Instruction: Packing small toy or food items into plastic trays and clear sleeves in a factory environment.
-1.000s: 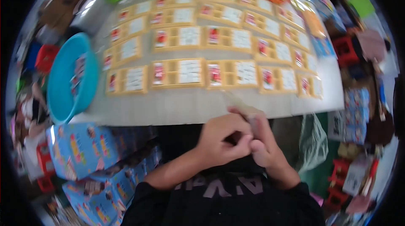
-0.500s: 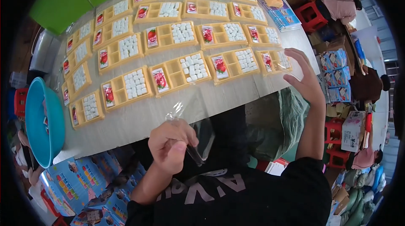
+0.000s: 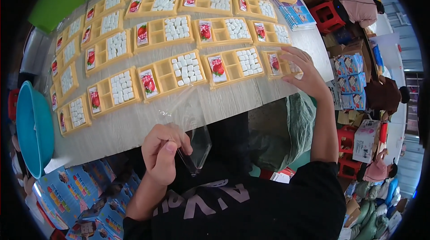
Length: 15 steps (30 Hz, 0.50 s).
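Note:
My left hand (image 3: 162,150) pinches a clear plastic bag (image 3: 190,128) that hangs open over the near table edge. My right hand (image 3: 304,74) reaches out to the right and grips the nearest yellow tray (image 3: 277,64), lifting its front edge; the tray carries a red strawberry packet and white cubes. Rows of the same yellow trays (image 3: 170,74) with white cubes and red packets cover the grey table (image 3: 134,123).
A teal basin (image 3: 31,128) stands at the left table end. Blue printed boxes (image 3: 76,195) lie below the table at left, more boxes (image 3: 349,69) and red stools (image 3: 327,16) at right. A green sack (image 3: 286,132) hangs under the table. Other people sit at the right.
My hands have parted: the right one went out to the rightmost tray and took hold of it, while the left stayed near my body holding the clear bag. The view tilted.

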Tool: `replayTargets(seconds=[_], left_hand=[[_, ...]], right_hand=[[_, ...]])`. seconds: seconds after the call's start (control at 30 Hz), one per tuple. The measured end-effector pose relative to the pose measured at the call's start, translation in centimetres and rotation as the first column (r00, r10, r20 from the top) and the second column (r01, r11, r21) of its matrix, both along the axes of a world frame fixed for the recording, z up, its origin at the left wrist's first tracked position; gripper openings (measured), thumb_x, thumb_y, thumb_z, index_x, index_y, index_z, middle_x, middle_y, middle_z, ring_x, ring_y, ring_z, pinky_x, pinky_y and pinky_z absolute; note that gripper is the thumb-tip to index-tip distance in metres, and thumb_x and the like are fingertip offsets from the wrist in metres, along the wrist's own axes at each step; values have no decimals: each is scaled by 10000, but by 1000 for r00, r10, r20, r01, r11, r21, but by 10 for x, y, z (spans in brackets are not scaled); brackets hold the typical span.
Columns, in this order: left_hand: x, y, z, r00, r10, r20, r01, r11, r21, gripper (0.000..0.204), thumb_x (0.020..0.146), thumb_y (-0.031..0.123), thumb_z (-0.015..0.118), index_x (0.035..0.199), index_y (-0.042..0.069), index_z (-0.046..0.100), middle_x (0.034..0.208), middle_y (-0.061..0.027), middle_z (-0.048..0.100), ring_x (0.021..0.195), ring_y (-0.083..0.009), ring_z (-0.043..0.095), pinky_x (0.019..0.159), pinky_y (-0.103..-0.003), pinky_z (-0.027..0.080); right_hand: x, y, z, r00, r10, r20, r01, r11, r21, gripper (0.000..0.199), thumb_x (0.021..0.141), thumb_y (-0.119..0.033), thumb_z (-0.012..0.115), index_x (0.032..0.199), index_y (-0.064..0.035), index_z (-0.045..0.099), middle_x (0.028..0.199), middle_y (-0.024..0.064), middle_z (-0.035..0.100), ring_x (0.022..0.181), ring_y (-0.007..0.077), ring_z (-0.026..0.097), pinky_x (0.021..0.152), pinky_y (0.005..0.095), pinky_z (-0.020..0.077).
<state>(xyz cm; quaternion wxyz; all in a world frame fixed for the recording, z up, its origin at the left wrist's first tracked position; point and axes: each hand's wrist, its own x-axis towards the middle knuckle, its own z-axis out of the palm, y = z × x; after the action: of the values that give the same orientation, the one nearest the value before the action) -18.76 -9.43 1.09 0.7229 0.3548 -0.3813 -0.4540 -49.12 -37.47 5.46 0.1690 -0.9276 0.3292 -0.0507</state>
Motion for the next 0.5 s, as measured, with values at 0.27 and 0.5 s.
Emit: replayTargets(seconds=[0.27, 0.5], left_hand=[[0, 1, 3, 998, -59, 13, 58, 997, 57, 130, 1009, 113, 444, 940, 12, 487, 791, -109, 595, 675, -116, 529, 640, -237, 454], [-5, -4, 6, 994, -92, 54, 88, 994, 69, 149, 1023, 161, 496, 978, 23, 463, 778, -113, 586, 635, -130, 519, 614, -246, 444]], right_hand=[[3, 9, 6, 997, 1, -82, -8, 997, -80, 586, 718, -154, 769, 1280, -130, 605, 1515, 103, 416, 1430, 339, 320, 1179, 458, 231], [59, 104, 24, 934, 20, 357, -57, 994, 93, 583, 861, -424, 684, 1238, 5, 566, 1346, 185, 507, 1289, 326, 461, 1100, 427, 325]])
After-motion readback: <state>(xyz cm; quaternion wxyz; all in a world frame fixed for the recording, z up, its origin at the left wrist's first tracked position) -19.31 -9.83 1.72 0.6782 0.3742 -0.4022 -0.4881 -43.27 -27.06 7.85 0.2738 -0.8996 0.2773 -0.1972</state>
